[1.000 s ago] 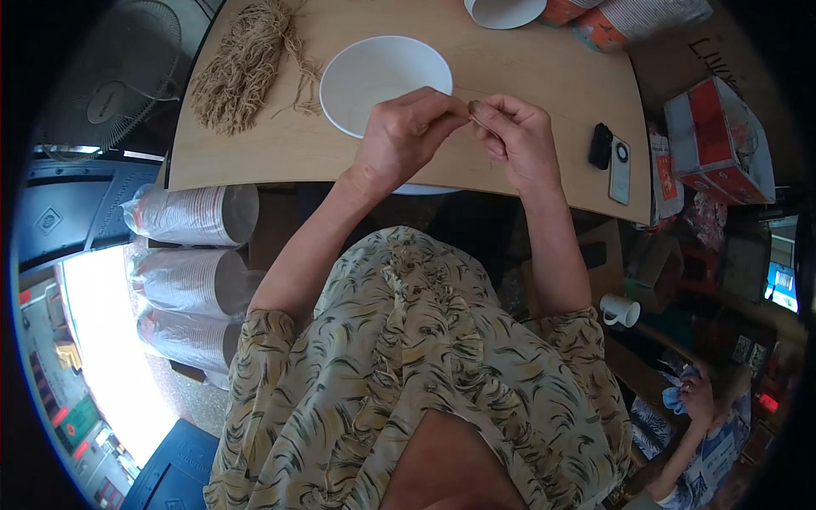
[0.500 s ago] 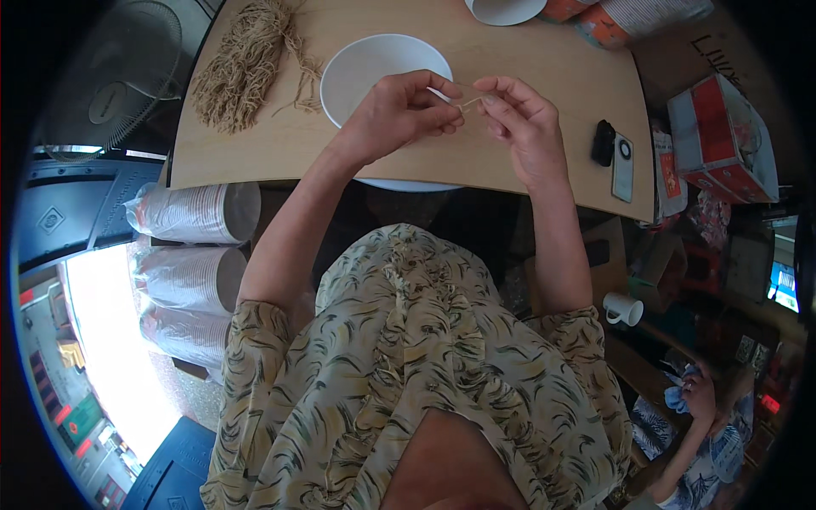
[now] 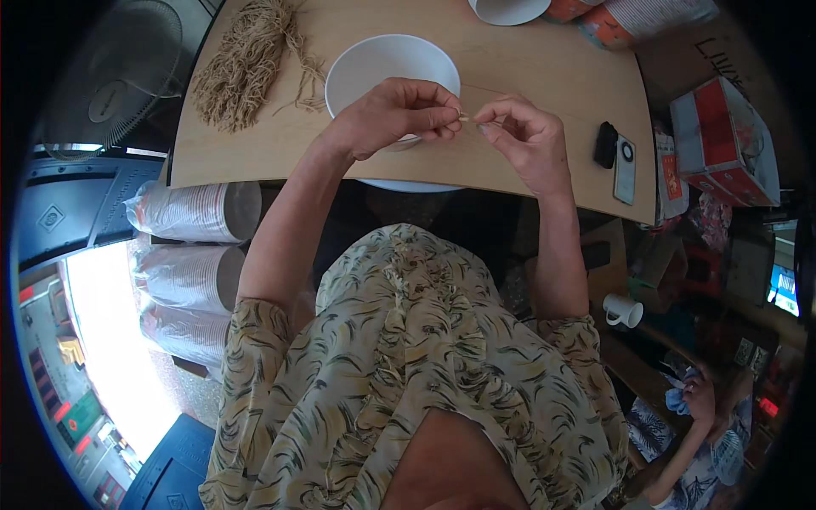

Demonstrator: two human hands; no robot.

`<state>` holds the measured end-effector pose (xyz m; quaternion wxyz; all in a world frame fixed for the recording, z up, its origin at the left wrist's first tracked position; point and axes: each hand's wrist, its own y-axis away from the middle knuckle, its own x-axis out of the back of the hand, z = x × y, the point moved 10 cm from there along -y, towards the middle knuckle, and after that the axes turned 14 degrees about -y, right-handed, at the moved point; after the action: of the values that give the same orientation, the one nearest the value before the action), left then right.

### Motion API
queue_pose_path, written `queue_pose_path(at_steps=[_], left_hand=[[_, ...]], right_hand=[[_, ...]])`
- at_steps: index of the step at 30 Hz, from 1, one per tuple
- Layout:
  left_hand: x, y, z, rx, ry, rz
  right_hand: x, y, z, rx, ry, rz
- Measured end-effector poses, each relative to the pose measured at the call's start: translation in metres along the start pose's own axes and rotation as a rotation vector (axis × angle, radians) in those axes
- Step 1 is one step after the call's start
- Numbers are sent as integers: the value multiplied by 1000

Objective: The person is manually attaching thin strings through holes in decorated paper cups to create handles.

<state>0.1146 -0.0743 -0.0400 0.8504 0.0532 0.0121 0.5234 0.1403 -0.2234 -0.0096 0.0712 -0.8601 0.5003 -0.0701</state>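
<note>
My left hand [image 3: 393,116] is over the near rim of a white bowl [image 3: 387,61], thumb and forefinger pinched on a short piece of thin tan string [image 3: 464,117]. My right hand [image 3: 531,143] is just to the right, its thumb and forefinger closed at the string's other side. The fingertips of both hands are a small gap apart above the wooden table [image 3: 501,64]. Much of the string is hidden by the fingers. A loose bundle of tan strings [image 3: 242,68] lies at the left of the table, some strands trailing toward the bowl.
A phone [image 3: 625,170] and a small black object [image 3: 605,144] lie at the table's right. Stacked paper tubs [image 3: 642,21] are at the far right; wrapped stacks [image 3: 187,212] stand left below the table. A mug [image 3: 623,310] and a person's hand [image 3: 699,399] are at lower right.
My hands have come slightly nearer the table's front edge, and the fingertips have drawn closer together. The right hand's fingers have curled in, and less of the string shows between them.
</note>
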Motion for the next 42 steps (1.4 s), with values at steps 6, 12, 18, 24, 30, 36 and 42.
queue_pose_path(at_steps=[6, 12, 18, 24, 30, 36, 42], left_hand=[[0, 0, 0, 4, -28, -10], [1, 1, 5, -10, -181, 103], [2, 4, 6, 57, -185, 151], [5, 3, 4, -4, -49, 222], [3, 4, 6, 33, -15, 214], [6, 3, 5, -11, -46, 233], [10, 5, 9, -42, -210, 323]], right_hand=[[-4, 2, 1, -84, 12, 59], [-10, 3, 11, -171, -103, 77], [-11, 5, 18, -147, -121, 82], [-15, 7, 23, -223, -162, 76], [-13, 8, 30, -268, -264, 98], [-14, 8, 35, -286, -304, 82], [-14, 6, 37, -265, -321, 88]])
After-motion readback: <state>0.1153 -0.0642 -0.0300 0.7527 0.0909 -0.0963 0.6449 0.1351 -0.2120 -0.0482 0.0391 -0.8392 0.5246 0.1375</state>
